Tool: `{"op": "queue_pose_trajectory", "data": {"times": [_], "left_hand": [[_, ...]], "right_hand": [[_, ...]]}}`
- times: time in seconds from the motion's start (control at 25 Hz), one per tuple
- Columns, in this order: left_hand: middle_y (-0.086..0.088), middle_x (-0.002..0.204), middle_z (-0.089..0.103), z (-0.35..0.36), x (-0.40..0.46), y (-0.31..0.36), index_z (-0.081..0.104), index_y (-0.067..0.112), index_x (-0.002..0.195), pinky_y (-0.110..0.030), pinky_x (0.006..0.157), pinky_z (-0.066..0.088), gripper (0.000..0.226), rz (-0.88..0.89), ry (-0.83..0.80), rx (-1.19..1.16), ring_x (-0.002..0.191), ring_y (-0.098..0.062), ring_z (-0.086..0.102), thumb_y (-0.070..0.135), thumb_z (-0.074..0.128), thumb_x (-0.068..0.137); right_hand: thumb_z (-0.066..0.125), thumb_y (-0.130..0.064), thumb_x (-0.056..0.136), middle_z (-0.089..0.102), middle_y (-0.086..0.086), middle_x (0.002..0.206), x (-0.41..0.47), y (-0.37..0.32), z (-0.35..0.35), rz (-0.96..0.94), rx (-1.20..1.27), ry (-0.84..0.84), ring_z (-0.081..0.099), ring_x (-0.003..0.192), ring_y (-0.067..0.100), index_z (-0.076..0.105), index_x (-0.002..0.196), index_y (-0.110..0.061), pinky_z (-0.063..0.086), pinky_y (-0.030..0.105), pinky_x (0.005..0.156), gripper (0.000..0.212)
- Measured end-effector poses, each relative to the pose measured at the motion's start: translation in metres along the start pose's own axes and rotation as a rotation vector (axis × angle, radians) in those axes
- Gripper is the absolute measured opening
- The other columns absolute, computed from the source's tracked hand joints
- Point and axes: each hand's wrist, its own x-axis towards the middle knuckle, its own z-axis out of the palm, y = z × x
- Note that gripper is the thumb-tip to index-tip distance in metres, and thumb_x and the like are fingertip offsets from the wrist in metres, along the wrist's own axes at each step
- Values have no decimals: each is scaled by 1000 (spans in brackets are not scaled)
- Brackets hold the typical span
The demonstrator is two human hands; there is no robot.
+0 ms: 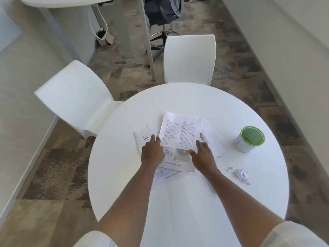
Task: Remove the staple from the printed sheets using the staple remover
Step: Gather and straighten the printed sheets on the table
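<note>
Both hands [178,154] lie flat on the printed sheets [179,138] — fingers straight.

Printed sheets [179,139] lie loosely fanned, flat at the table's middle; top page possibly shows eye pictures.

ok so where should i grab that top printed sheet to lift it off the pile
Take the top printed sheet by its far edge or far right corner, coming from the far side. It lies flat and skewed across the sheets below, so its far end overhangs bare round table and gives a free edge to pinch. The left hand and right hand rest flat near its near end.
</note>
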Motion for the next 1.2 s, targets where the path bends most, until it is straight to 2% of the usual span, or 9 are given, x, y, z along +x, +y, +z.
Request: {"op": "queue_pose_trajectory", "data": {"times": [0.2, 0.4, 0.56, 0.68, 0.8, 0.92, 1.0, 1.08, 1.2], "left_hand": [[-14, 138, 51, 16, 16, -8, 43, 6, 137, -44, 97, 46, 43, -242, -37, -229, 124, -33, 54, 20, 49, 97], [-12, 126, 62, 20, 24, -12, 48, 10, 131, -44, 97, 46, 39, -365, -16, -298, 118, -34, 58, 25, 53, 96], [-5, 134, 63, 18, 29, -14, 54, 16, 134, -41, 102, 44, 43, -417, -9, -423, 124, -30, 56, 32, 57, 94], [-1, 129, 66, 18, 32, -21, 62, 15, 130, -39, 104, 47, 45, -467, -30, -700, 121, -26, 60, 34, 67, 89], [-5, 105, 76, 20, 31, -27, 73, 13, 105, -44, 94, 57, 25, -475, -55, -1009, 95, -27, 71, 26, 73, 84], [-4, 100, 75, 10, 22, -23, 72, 10, 105, -28, 73, 56, 15, -438, -76, -1118, 84, -21, 69, 14, 68, 91], [-1, 99, 73, 5, 15, -18, 71, 14, 108, -23, 65, 53, 17, -397, -107, -1140, 84, -18, 69, 12, 67, 92], [0, 103, 75, 5, 10, -13, 72, 13, 110, -27, 72, 57, 19, -374, -167, -1141, 90, -21, 72, 14, 70, 91], [-3, 106, 76, 8, 6, -4, 72, 15, 117, -34, 81, 59, 27, -359, -231, -1154, 94, -23, 73, 18, 72, 90]], "right_hand": [[60, -20, 91, 71, 10, 117, 18, 9, 11, 290, 267, 75, 55, 125, 28, 50, 136, -4, 44, 37, 98, 49], [68, -14, 84, 70, 13, 119, 27, 10, 16, 371, 407, 108, 64, 111, 29, 56, 130, -7, 51, 41, 97, 48], [60, -5, 83, 73, 8, 103, 28, 16, 16, 304, 431, 78, 66, 97, 26, 64, 115, -10, 53, 31, 78, 33], [59, -4, 85, 69, 0, 88, 22, 19, 8, 227, 481, 24, 61, 79, 18, 66, 101, -14, 44, 25, 61, 20], [61, -4, 84, 66, -3, 80, 15, 26, 1, 184, 555, -7, 59, 76, 18, 65, 89, -17, 46, 30, 66, 15], [64, -7, 77, 69, 0, 80, 9, 31, -6, 156, 650, -41, 61, 76, 20, 67, 85, -14, 49, 36, 71, 11], [69, -7, 78, 75, 1, 85, 7, 28, -15, 150, 731, -47, 68, 76, 20, 70, 90, -13, 52, 31, 67, 13], [73, -9, 84, 78, -1, 92, 6, 21, -26, 110, 805, -62, 74, 80, 15, 72, 99, -15, 56, 27, 66, 17], [75, -10, 85, 78, 1, 96, 8, 13, -39, 80, 830, -46, 75, 85, 18, 73, 101, -17, 59, 32, 71, 18]]}}
